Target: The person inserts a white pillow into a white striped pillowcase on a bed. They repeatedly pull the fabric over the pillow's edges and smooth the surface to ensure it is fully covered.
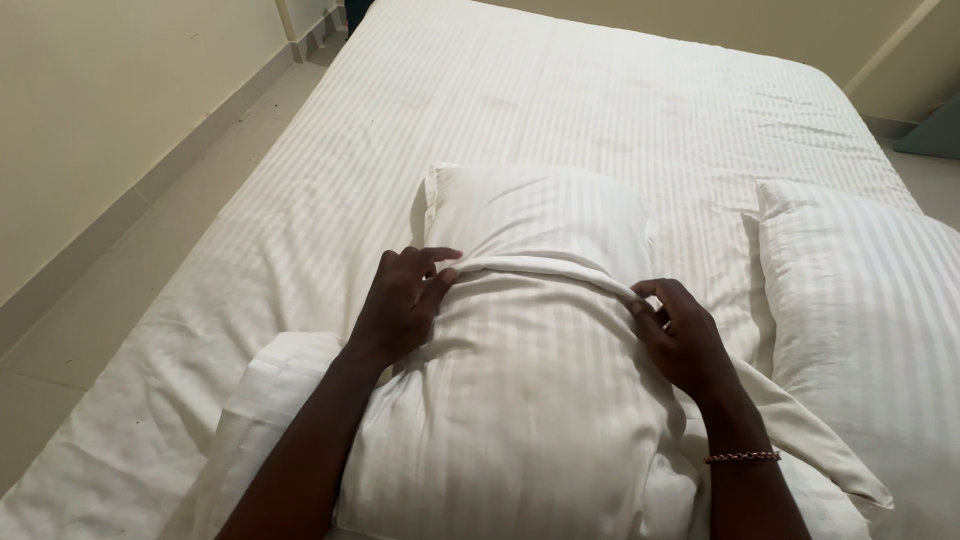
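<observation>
Pillow [540, 330] lengthwise away from viewer, both hands pinching pillowcase [530, 400] rim, left [400, 305], right [685, 335]

white striped pillowcase [530, 400], cream wall [110, 110]

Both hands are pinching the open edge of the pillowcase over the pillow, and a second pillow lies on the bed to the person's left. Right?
Not quite. The head view shows the second pillow on the person's right. Left hand and right hand do pinch the pillowcase edge over the pillow on the bed.
</observation>
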